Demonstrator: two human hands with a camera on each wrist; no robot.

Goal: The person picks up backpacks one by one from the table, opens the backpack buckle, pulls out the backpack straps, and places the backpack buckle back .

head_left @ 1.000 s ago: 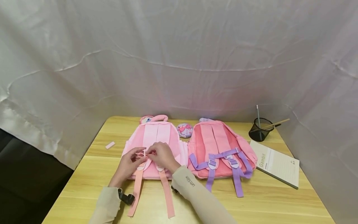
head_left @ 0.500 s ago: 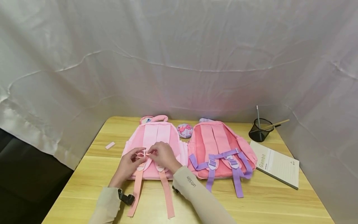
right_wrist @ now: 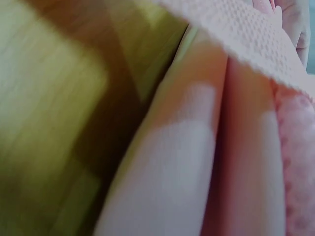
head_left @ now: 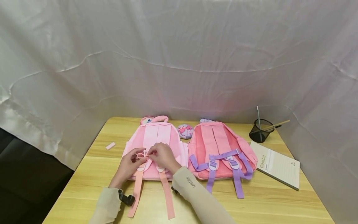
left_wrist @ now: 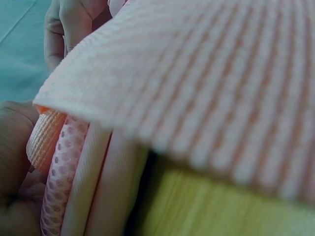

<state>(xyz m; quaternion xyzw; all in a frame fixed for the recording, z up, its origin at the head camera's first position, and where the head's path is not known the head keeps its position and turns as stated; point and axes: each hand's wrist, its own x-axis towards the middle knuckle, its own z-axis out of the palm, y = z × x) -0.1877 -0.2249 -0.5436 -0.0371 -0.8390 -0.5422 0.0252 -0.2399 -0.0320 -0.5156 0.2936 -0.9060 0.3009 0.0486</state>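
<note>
A light pink backpack (head_left: 156, 137) lies back side up on the table, with two peach straps (head_left: 167, 196) hanging toward the front. Over its left shoulder strap, my left hand (head_left: 128, 165) pinches a looped piece of peach webbing (head_left: 140, 155) beside a small pale buckle (head_left: 144, 152). From the other side, my right hand (head_left: 163, 155) grips the webbing close to that buckle with thumb and fingertips. In the left wrist view, a blurred strap (left_wrist: 206, 98) covers much of the scene. The right wrist view mostly takes in the backpack's side (right_wrist: 177, 167).
A darker pink backpack (head_left: 204, 137) with purple straps adjoins on the right. Between their tops sits a small round pouch (head_left: 185, 131). Farther right are a black mesh pen holder (head_left: 260, 133) and a notepad (head_left: 279, 165). A small pink block (head_left: 110, 146) lies left.
Around the buckle, my right fingertips shift slightly while the left hand holds its place. Both backpacks stay where they were.
</note>
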